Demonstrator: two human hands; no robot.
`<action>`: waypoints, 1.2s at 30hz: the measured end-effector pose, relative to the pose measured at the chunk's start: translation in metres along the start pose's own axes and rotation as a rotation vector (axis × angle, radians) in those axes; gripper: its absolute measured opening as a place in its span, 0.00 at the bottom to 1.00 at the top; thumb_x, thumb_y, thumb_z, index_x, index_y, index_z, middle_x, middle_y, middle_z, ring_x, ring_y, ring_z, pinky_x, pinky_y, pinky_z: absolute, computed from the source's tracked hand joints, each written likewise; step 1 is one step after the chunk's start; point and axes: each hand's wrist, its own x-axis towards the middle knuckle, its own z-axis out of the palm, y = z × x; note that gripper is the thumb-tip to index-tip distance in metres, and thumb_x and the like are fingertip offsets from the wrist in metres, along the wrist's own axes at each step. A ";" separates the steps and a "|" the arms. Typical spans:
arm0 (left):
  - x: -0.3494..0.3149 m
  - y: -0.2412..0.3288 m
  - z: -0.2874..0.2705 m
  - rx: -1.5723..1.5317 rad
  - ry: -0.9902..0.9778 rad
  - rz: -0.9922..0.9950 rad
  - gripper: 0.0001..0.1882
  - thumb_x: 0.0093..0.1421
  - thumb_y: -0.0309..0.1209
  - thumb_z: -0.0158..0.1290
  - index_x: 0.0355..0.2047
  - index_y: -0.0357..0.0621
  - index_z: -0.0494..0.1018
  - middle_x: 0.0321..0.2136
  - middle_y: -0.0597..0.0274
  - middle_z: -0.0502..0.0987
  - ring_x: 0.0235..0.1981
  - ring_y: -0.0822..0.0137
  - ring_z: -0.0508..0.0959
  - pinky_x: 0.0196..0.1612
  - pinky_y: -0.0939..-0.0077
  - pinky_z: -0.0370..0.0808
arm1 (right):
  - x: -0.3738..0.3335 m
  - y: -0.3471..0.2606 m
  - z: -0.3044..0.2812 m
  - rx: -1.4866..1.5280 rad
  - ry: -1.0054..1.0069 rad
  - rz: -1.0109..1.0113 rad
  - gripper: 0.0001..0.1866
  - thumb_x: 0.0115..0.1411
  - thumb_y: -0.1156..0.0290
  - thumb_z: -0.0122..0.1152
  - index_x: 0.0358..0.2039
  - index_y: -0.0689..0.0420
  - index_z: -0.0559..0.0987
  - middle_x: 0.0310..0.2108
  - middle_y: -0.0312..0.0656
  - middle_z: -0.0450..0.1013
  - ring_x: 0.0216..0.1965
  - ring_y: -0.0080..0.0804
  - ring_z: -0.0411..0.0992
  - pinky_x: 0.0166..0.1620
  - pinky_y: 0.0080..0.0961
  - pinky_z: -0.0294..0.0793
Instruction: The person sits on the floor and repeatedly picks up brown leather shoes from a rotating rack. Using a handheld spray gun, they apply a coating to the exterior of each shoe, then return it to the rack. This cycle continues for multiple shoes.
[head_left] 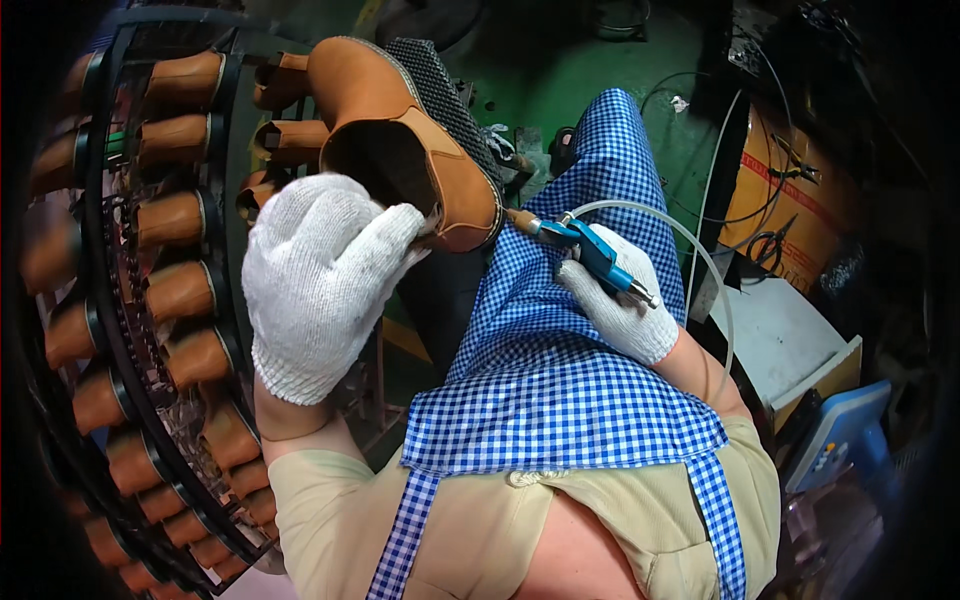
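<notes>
My left hand (325,275), in a white knitted glove, grips a brown leather slip-on boot (362,82) by the rim of its opening near the heel. The boot lies tilted, its toe pointing away from me and its black textured sole (440,100) facing right. My right hand (630,315), also gloved, is wrapped round a blue hose-fed hand tool (595,252). That tool's narrow brown tip meets or nearly touches the sole's edge at the heel; I cannot tell if they touch. A clear hose (690,238) curves from the tool over my right wrist.
A dark rack (110,300) with many brown boots (180,220) stands close on my left. To the right are an orange-yellow box (780,195), loose black cables (770,245), a white board (785,330) and a blue device (840,430). A blue checked apron (560,420) covers my lap.
</notes>
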 end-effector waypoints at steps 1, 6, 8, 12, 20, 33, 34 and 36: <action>0.003 0.000 0.001 -0.013 0.011 -0.007 0.18 0.46 0.29 0.70 0.39 0.44 0.83 0.32 0.59 0.79 0.39 0.52 0.81 0.47 0.53 0.78 | -0.001 0.000 -0.001 -0.007 0.008 -0.008 0.11 0.66 0.67 0.69 0.33 0.58 0.77 0.26 0.42 0.69 0.26 0.40 0.72 0.30 0.34 0.71; 0.017 0.003 0.004 0.027 0.017 0.017 0.15 0.48 0.31 0.71 0.36 0.44 0.82 0.32 0.58 0.79 0.43 0.51 0.81 0.58 0.45 0.77 | -0.006 -0.003 -0.007 -0.033 0.054 0.000 0.11 0.66 0.67 0.69 0.34 0.59 0.77 0.27 0.43 0.70 0.26 0.41 0.72 0.30 0.34 0.71; 0.024 0.004 0.006 0.050 0.029 0.027 0.14 0.49 0.32 0.71 0.35 0.44 0.82 0.32 0.58 0.79 0.45 0.51 0.81 0.62 0.43 0.75 | -0.008 -0.005 -0.009 0.006 0.081 0.011 0.11 0.66 0.67 0.69 0.34 0.59 0.78 0.27 0.43 0.70 0.26 0.41 0.72 0.30 0.34 0.71; 0.040 0.006 0.009 0.088 0.063 0.034 0.11 0.52 0.31 0.70 0.33 0.43 0.82 0.32 0.58 0.79 0.50 0.52 0.81 0.68 0.41 0.68 | -0.007 -0.005 -0.015 -0.040 0.090 0.026 0.10 0.67 0.68 0.68 0.34 0.59 0.78 0.27 0.42 0.70 0.26 0.39 0.73 0.31 0.33 0.71; 0.076 0.000 0.032 0.164 0.166 0.021 0.09 0.57 0.33 0.68 0.30 0.43 0.80 0.34 0.55 0.81 0.53 0.51 0.81 0.69 0.42 0.64 | 0.014 -0.004 -0.022 -0.060 0.223 -0.009 0.07 0.68 0.71 0.67 0.36 0.61 0.79 0.26 0.43 0.69 0.26 0.39 0.71 0.31 0.33 0.70; 0.132 -0.042 0.063 0.260 0.213 -0.126 0.11 0.59 0.37 0.62 0.33 0.42 0.81 0.33 0.54 0.82 0.36 0.49 0.82 0.44 0.54 0.78 | 0.084 0.013 -0.018 -0.040 0.332 -0.033 0.09 0.70 0.67 0.66 0.40 0.61 0.81 0.28 0.46 0.74 0.28 0.42 0.74 0.34 0.35 0.73; 0.136 -0.045 0.064 0.255 0.210 -0.145 0.11 0.59 0.37 0.62 0.33 0.42 0.81 0.33 0.53 0.82 0.36 0.49 0.82 0.43 0.53 0.78 | 0.089 0.015 -0.016 -0.047 0.349 -0.044 0.10 0.69 0.66 0.66 0.39 0.60 0.81 0.28 0.46 0.74 0.28 0.42 0.74 0.33 0.35 0.73; 0.138 -0.050 0.065 0.345 0.217 -0.126 0.12 0.63 0.39 0.60 0.35 0.43 0.80 0.32 0.55 0.82 0.35 0.54 0.82 0.42 0.56 0.77 | 0.097 0.018 -0.012 -0.053 0.378 -0.055 0.10 0.69 0.65 0.67 0.38 0.60 0.81 0.28 0.46 0.74 0.28 0.43 0.73 0.33 0.35 0.72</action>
